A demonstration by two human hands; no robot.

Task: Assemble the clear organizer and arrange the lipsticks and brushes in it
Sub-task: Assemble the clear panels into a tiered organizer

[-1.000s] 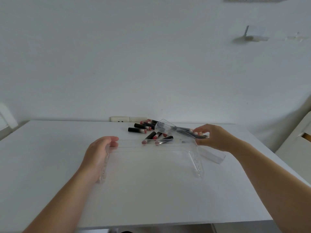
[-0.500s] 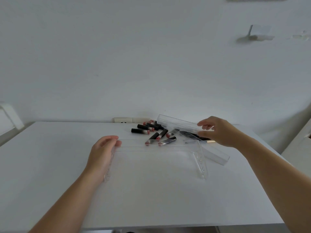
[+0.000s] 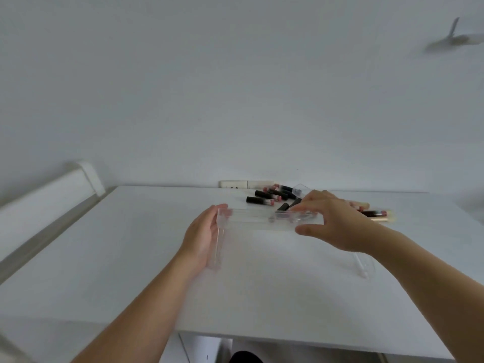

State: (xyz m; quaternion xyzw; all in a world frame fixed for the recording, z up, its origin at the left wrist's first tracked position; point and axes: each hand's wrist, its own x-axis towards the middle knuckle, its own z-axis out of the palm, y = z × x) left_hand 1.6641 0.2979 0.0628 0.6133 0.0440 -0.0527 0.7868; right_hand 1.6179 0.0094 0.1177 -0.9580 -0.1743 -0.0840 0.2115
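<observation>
Head view of a white table (image 3: 131,258) set against a pale wall. The clear organizer frame (image 3: 251,220) stands near the table's middle; being transparent, its outline is faint, and only its edges, the left side panel (image 3: 219,244) and the lower end of the right side panel (image 3: 364,265) can be traced. The left hand (image 3: 203,235) lies flat along the outer face of the left side panel, fingers straight and together, touching it without curling round it. The right hand (image 3: 332,221) reaches over the frame's upper right portion, fingers bent down onto a clear tray piece (image 3: 296,218) at the top edge with the thumb extended below; how the tray seats in the frame is hard to make out, and whether the fingers grip the tray or merely press on it cannot be told. The two hands are well apart, at opposite ends of the frame. Behind the frame, toward the wall, lie the lipsticks (image 3: 262,199), dark tubes with pink ends, loosely scattered; several are partly hidden by the right hand and blurred, so their number is uncertain. To the right of that hand, the brushes (image 3: 374,214) lie on the table, cut off by the wrist, with only dark and pale gold sections showing. A white wall socket (image 3: 233,184) sits at the table's far edge. The right forearm leaves the picture at its right border.
</observation>
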